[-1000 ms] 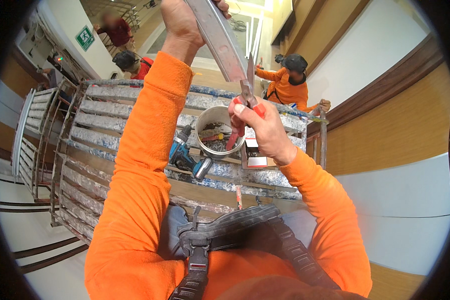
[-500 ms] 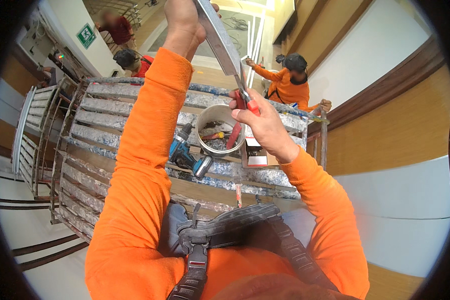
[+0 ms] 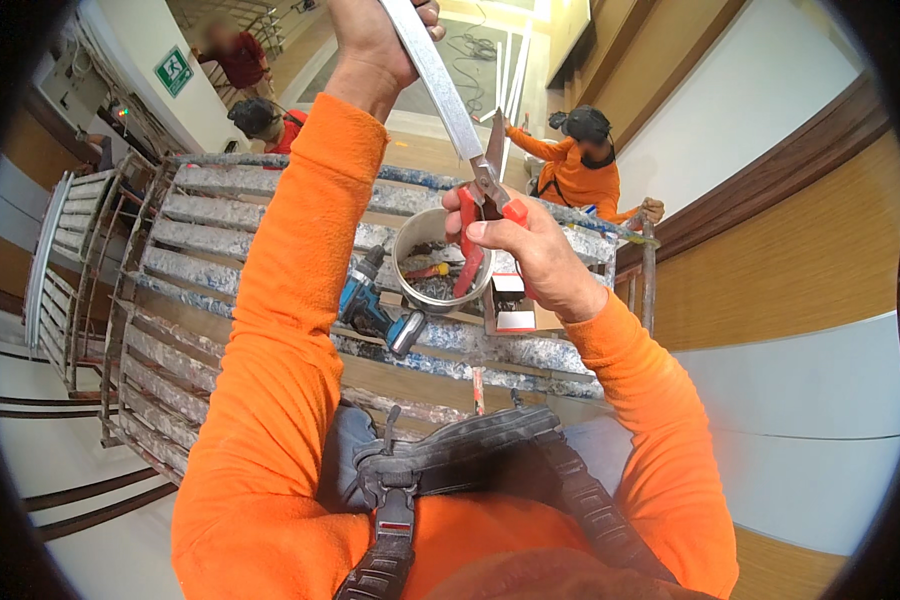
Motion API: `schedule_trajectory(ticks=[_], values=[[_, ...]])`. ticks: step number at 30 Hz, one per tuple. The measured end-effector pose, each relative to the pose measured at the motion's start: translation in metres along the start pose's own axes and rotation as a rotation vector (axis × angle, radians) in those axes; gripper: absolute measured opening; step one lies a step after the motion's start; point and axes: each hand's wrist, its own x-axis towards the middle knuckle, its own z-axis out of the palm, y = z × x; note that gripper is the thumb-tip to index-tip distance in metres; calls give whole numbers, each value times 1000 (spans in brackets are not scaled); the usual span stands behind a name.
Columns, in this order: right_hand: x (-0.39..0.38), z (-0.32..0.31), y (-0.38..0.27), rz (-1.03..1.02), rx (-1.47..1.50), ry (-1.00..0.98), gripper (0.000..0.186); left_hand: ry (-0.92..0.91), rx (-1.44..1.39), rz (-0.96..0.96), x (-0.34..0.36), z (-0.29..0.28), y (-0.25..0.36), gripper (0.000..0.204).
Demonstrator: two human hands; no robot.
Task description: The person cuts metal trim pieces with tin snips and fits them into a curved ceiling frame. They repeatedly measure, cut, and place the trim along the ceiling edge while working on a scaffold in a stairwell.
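Observation:
High in the picture, my left hand is wrapped round a long grey metal channel that slants down toward the middle. My right hand grips the red handles of tin snips. Their blades are spread, and the lower end of the channel meets them near the pivot. Below the snips stands a white bucket with dark debris, a yellow-and-red handled tool and a red-handled tool in it. A blue cordless drill lies just left of the bucket.
Paint-splattered scaffold planks spread before me. An open small box sits right of the bucket. A person in orange holds the scaffold rail at the far right; two others are at the far left. White strips lie on the floor beyond.
The snips have opened wider, with one blade swung away from the channel. The channel has turned to show more of its flat face. My right hand has shifted slightly downward.

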Motion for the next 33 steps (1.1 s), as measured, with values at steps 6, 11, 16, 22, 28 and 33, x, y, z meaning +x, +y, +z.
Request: schedule_trajectory(ticks=[6, 11, 16, 22, 28, 33], values=[[-3, 3, -2, 0, -20, -20, 35, -142, -76, -16, 0, -5, -5, 72], [-3, 3, 7, 8, -6, -31, 30, -298, -178, -57, 2, -6, -8, 72], [-2, 7, 14, 10, 6, -24, 28, -385, -225, 5, -4, -4, -6, 70], [-1, 9, 15, -6, -32, -15, 29, -440, -261, 9, -6, -3, -1, 69], [-1, 8, 15, 4, -61, -12, 29, -490, -279, 14, -6, -3, 0, 67], [0, 5, 19, 55, 16, -29, 29, -465, -251, 15, -7, -2, -1, 67]])
